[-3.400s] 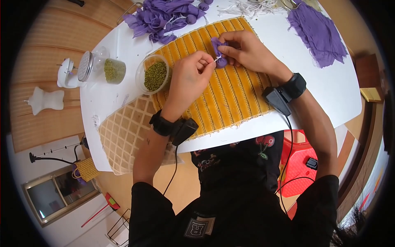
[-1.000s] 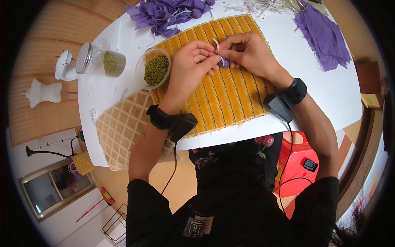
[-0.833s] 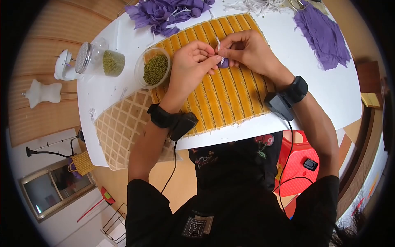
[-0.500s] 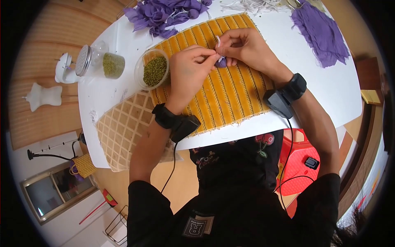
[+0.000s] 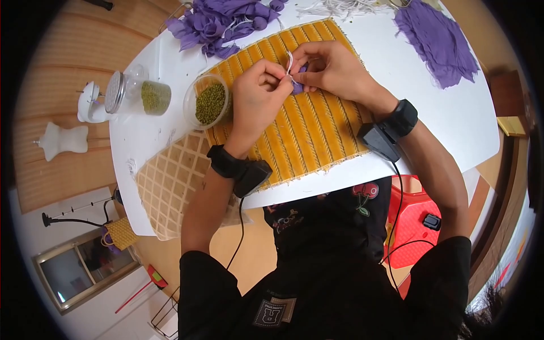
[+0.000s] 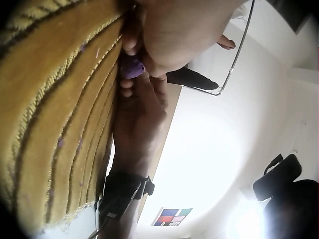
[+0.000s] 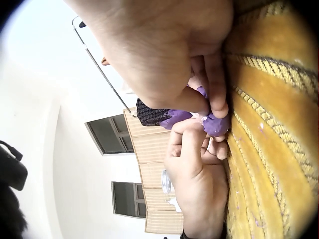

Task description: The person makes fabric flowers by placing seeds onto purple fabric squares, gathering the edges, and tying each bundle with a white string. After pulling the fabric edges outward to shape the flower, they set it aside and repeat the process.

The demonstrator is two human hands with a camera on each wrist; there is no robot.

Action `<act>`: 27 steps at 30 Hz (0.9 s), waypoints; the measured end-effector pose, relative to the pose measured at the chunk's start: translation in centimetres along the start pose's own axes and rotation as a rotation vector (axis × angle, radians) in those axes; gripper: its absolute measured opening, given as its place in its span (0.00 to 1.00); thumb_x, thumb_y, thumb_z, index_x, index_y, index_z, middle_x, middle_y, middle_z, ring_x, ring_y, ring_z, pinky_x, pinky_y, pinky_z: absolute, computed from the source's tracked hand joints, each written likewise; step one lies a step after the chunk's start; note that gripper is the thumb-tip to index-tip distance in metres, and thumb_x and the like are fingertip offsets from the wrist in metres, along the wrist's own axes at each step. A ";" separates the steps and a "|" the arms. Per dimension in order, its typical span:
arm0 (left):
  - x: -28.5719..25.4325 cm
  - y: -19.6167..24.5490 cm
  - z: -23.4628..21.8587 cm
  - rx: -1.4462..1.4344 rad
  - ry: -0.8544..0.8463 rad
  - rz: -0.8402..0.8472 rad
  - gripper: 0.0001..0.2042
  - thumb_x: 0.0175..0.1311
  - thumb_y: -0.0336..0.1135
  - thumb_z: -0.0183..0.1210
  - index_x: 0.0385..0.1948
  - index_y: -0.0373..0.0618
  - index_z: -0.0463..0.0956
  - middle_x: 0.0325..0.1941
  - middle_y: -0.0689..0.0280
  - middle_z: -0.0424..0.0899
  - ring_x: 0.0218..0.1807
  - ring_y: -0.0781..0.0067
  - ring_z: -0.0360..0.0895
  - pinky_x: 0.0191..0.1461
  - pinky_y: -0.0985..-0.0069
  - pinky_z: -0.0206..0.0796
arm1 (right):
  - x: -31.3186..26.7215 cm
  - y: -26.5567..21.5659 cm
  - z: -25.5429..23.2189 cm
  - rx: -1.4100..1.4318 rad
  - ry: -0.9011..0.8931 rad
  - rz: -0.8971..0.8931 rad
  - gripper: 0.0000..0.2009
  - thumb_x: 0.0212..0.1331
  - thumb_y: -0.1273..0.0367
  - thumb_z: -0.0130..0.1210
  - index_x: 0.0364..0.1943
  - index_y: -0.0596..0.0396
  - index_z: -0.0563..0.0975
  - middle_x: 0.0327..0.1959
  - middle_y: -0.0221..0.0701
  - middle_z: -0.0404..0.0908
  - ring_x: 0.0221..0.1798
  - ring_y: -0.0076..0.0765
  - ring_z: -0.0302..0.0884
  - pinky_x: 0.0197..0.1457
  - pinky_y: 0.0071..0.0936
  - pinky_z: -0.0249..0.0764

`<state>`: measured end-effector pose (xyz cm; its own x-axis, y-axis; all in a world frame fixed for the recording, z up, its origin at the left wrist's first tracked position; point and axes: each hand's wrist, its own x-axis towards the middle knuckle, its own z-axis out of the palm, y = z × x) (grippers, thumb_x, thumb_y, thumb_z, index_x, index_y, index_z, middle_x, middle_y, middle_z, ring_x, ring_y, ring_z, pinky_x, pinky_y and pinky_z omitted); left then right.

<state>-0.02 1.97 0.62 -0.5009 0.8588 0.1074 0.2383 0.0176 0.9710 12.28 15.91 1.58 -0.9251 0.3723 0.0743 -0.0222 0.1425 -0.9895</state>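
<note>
A small round bundle of purple cloth is held low over the yellow ribbed mat, its ball-shaped end showing in the right wrist view. White string goes round its neck, with a loose end sticking up between the hands. My left hand pinches the string between thumb and forefinger. My right hand grips the bundle beside the string, fingertips close to those of the left. Fingers partly cover the knot area. In the left wrist view the bundle appears between both hands' fingers.
Under the hands lies the yellow mat. A clear tub of green beans stands left of the left hand, with a bean jar beyond. Purple cloths lie at the back, more cloth at right, and white strings between.
Both hands have drawn slightly left in the head view over the last half second. The left fingers, spread a second ago, are now curled in, and the loose string end shows longer.
</note>
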 end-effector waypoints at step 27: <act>0.8 0.6 -1.5 -0.223 -0.153 -0.126 0.09 0.61 0.22 0.58 0.42 0.34 0.73 0.34 0.65 0.80 0.33 0.81 0.77 0.35 0.85 0.71 | 0.0 0.3 0.4 -0.009 0.058 -0.013 0.07 0.62 0.72 0.56 0.31 0.64 0.78 0.23 0.27 0.78 0.24 0.17 0.75 0.27 0.15 0.72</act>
<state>-1.49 1.89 1.60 -0.3800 0.9244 -0.0341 -0.0149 0.0307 0.9994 12.12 15.62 1.24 -0.9011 0.4232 0.0948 -0.0305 0.1562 -0.9873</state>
